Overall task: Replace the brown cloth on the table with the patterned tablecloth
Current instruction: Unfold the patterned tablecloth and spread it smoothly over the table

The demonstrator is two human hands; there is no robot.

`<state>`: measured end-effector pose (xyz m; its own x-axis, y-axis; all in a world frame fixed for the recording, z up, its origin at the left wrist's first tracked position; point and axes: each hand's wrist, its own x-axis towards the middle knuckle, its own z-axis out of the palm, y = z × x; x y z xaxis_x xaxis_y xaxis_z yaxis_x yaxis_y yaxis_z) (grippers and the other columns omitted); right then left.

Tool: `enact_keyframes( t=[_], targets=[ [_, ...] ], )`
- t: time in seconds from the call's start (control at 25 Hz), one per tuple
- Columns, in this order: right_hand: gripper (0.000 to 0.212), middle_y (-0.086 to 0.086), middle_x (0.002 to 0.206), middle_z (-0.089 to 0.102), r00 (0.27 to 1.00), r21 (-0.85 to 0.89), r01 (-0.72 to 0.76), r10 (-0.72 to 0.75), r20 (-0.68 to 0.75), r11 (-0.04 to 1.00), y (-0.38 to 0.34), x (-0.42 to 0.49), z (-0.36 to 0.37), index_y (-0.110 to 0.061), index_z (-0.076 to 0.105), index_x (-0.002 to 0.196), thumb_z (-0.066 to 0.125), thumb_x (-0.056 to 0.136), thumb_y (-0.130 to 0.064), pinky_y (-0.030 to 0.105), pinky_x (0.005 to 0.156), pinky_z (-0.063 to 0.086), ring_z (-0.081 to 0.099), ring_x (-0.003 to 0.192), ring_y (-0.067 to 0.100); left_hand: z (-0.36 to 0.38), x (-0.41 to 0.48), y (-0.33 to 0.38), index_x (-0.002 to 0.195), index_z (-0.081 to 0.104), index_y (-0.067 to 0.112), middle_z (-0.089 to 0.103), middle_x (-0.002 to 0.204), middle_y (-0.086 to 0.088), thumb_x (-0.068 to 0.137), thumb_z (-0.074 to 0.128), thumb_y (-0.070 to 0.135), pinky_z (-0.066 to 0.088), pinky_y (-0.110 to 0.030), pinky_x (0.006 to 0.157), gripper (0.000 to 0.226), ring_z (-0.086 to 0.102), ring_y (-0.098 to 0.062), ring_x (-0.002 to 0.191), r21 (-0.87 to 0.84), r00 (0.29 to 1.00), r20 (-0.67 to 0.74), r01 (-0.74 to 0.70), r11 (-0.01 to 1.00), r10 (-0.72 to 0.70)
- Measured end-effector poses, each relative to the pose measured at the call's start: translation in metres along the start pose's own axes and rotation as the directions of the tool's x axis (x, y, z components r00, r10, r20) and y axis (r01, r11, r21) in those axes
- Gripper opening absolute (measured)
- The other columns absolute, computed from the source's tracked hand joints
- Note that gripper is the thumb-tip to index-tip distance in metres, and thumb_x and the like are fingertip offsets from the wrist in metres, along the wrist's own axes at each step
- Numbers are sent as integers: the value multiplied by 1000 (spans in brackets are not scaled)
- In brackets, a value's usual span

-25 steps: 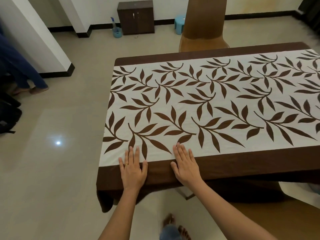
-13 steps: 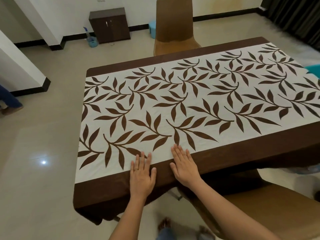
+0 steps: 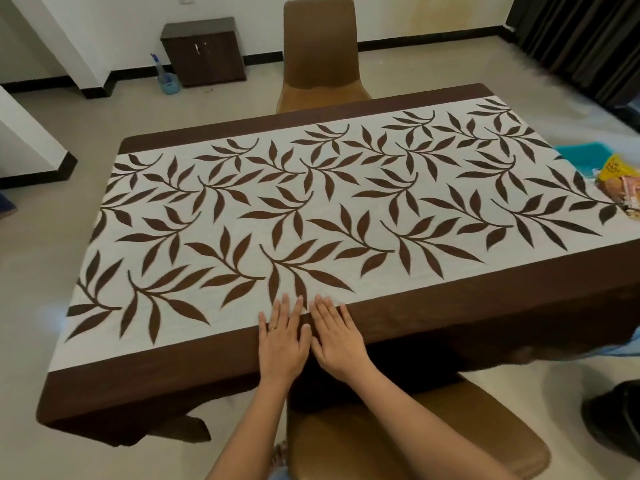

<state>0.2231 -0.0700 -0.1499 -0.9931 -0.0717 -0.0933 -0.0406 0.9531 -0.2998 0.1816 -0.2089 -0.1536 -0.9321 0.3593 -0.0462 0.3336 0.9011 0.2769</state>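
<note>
The patterned tablecloth (image 3: 311,216), white with dark brown leaf sprays and a wide brown border, lies spread flat over the whole table. Its border hangs over the near edge and bunches at the near left corner. My left hand (image 3: 282,339), with a ring on one finger, lies flat, palm down, on the near border. Right beside it, nearly touching, my right hand (image 3: 337,337) also rests flat with fingers spread, fingertips at the seam between border and white field. No separate plain brown cloth is visible.
A brown chair (image 3: 408,441) stands just under my arms at the near edge; a second brown chair (image 3: 320,53) is tucked in at the far side. A teal tray (image 3: 581,154) and a yellow packet (image 3: 620,183) sit at the right end. A dark cabinet (image 3: 204,51) stands by the wall.
My view and both hands have shifted to the right along the near edge. The hands, formerly apart, now lie close together, still flat on the cloth.
</note>
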Motion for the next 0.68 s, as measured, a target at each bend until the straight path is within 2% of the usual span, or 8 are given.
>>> enact_keyframes(
  t=[0.12,0.2,0.32,0.44,0.6,0.68],
  targets=[
    [62,0,160,1,1000,-11,13,-13,-16,1000,43,-15,-11,-15,9,153,19,100,-44,37,116,-6,-2,148,16,1,-4,-5,152,6,36,3,160,5,96,13,54,-6,-41,119,59,-6,-11,147,18,1000,-5,5,1000,-5],
    [61,-2,160,1,999,-17,-30,29,-41,999,77,-25,-21,-16,9,153,17,100,-45,37,116,-4,-1,148,14,-1,-2,-4,152,9,36,6,160,5,96,14,54,-3,-43,120,59,-5,-10,147,4,1000,0,7,1000,-7],
    [63,-6,159,-13,993,-2,-119,119,-22,993,122,-39,-35,-20,-2,153,7,98,-50,35,118,-8,-13,146,8,-2,0,1,152,7,34,3,161,4,93,9,56,-5,-43,120,63,-8,-12,147,-3,999,28,31,1000,-31],
    [66,-6,156,-20,987,45,-159,160,-23,986,125,-38,-42,-19,-8,152,3,95,-50,33,119,-11,-19,144,9,-1,0,21,153,8,25,0,161,0,93,6,57,-5,-44,119,68,-9,-17,147,-32,999,25,48,998,-47],
    [64,2,159,-6,994,43,-98,100,-47,994,113,-24,-37,-14,5,153,10,96,-44,35,116,-8,-7,147,18,12,23,90,153,10,28,0,161,2,98,10,50,-2,-42,120,59,-7,-17,148,-116,995,-16,-98,988,96],
    [63,3,160,-1,991,29,-120,122,-51,992,124,-22,-40,-14,9,153,12,97,-43,34,115,-10,-5,147,21,23,33,120,153,8,30,-2,160,2,99,12,46,-2,-43,119,57,-6,-19,148,-85,993,-5,-120,989,120]
  ],
)
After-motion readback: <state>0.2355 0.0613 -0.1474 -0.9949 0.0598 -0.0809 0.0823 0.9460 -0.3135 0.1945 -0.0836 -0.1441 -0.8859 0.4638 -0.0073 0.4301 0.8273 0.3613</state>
